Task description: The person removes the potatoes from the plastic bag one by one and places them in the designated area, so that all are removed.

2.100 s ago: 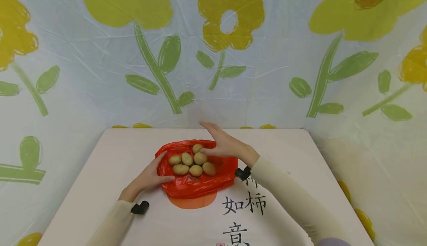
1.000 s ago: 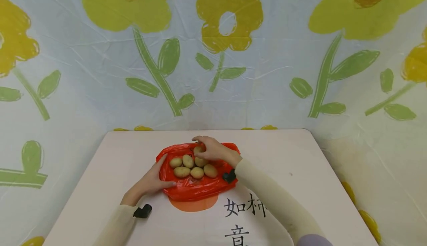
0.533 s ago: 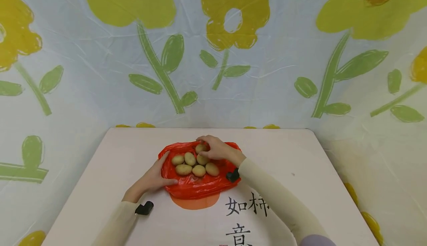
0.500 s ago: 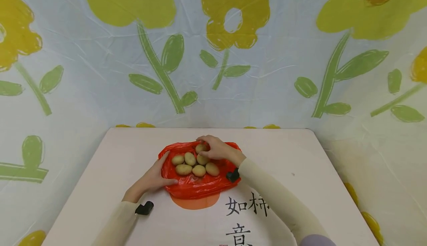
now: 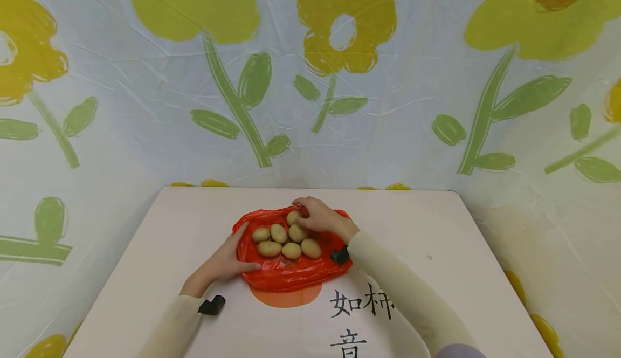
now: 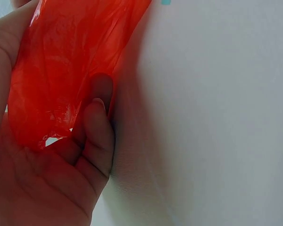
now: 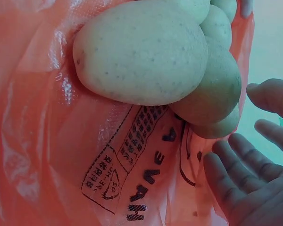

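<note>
Newly drawn in: right hand [image 5: 317,215] beside rearmost potato [image 5: 292,218], now within reach, fingers spread; left hand [image 5: 225,258] cupped against red plastic bag [image 5: 291,281], grip unclear; seven potatoes [image 5: 291,250] unlifted on bag.

Black capitals [image 7: 151,173] on the red bag [image 7: 33,141] spelled "HAVE A"; the smaller print [image 7: 106,176] beside them was too fine to read. On the table [image 5: 412,223] stood large black Chinese characters: 如 [image 5: 346,304], 柿 [image 5: 378,301] partly covered by a sleeve [image 5: 405,282], and one [image 5: 348,341] cut off below.
</note>
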The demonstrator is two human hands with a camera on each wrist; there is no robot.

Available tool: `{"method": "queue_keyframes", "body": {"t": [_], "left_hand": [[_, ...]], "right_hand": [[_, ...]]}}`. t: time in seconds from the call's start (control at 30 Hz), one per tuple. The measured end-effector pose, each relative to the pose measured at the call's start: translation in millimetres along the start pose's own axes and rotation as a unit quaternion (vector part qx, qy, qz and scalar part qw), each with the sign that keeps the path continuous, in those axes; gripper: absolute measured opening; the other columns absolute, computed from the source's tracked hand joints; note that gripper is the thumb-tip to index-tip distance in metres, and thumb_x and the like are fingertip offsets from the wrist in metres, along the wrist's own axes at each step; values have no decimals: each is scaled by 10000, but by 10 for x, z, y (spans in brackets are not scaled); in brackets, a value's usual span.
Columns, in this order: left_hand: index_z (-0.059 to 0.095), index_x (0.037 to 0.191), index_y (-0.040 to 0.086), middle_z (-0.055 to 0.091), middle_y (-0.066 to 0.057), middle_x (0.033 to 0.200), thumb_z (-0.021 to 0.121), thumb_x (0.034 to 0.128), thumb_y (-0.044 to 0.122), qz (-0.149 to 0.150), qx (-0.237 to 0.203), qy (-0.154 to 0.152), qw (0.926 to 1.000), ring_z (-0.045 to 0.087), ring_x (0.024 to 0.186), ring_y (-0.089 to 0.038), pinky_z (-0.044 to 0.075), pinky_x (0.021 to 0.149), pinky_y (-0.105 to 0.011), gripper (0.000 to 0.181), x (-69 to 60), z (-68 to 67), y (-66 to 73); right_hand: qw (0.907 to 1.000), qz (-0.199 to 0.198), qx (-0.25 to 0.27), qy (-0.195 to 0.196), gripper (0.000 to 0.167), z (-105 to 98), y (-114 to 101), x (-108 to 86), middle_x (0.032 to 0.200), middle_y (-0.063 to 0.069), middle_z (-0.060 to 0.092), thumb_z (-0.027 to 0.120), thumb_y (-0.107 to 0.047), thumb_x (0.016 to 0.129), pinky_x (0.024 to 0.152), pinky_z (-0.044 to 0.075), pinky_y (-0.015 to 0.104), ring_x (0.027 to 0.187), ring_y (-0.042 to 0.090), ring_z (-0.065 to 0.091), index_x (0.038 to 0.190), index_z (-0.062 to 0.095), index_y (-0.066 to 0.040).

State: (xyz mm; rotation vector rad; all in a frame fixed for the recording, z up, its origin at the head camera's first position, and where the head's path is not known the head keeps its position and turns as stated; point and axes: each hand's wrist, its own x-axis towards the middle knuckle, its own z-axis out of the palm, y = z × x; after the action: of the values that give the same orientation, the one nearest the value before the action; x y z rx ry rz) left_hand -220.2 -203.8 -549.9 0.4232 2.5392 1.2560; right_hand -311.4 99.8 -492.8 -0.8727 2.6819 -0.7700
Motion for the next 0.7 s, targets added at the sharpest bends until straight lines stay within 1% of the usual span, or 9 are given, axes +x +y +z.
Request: {"method": "queue_keyframes", "body": {"t": [0.13, 0.23, 0.33, 0.4, 0.57, 0.7], "left_hand": [[86, 1656, 97, 238, -226, 1660, 875, 802, 396, 7, 49, 38, 10000, 299, 1501, -465, 368, 1156, -654, 1200, 4, 12, -12], [86, 1659, 109, 237, -234, 1657, 871, 803, 414, -36, 146, 55, 9999, 301, 1498, -467, 362, 1159, -657, 1201, 6, 16, -31], [95, 1661, 124, 247, -241, 1649, 869, 801, 431, -104, 222, 84, 9997, 314, 1491, -466, 366, 1157, -658, 1198, 3, 11, -37], [104, 1660, 123, 259, -245, 1641, 869, 799, 436, -91, 244, 113, 9996, 327, 1484, -466, 377, 1149, -657, 1194, 7, 9, -37], [120, 1657, 110, 286, -247, 1622, 870, 796, 439, -61, 227, 135, 9996, 360, 1464, -456, 415, 1129, -640, 1188, 13, 21, -12], [121, 1656, 109, 298, -247, 1613, 870, 795, 437, -90, 225, 133, 9996, 375, 1452, -450, 435, 1114, -634, 1187, 11, 26, 4]], "right_hand": [[9999, -34, -84, 43, 399, 18, 6, -15, 1131, 103, 652, 669, -206, 1002, 911, 547, 381, 990, 209, 601, 1361, 607, -42], [9999, -78, -66, 101, 371, 29, 7, -20, 1104, 106, 672, 663, -189, 1003, 892, 553, 375, 970, 207, 618, 1338, 626, -32], [9998, -61, -68, 151, 355, 36, 5, -16, 1131, 122, 687, 649, -185, 1010, 902, 555, 382, 993, 220, 638, 1332, 634, -34], [9999, 27, -34, 127, 358, 38, 11, -4, 1162, 124, 691, 643, -193, 1015, 924, 552, 389, 1021, 228, 642, 1337, 633, -39], [9995, 277, 103, -67, 391, 50, 7, 19, 1258, 133, 684, 623, -211, 1025, 1008, 534, 414, 1126, 256, 638, 1375, 607, -37], [9991, 336, 166, -174, 423, 48, -30, 20, 1325, 152, 660, 612, -202, 1024, 1063, 510, 440, 1209, 286, 620, 1401, 585, -11]]}}
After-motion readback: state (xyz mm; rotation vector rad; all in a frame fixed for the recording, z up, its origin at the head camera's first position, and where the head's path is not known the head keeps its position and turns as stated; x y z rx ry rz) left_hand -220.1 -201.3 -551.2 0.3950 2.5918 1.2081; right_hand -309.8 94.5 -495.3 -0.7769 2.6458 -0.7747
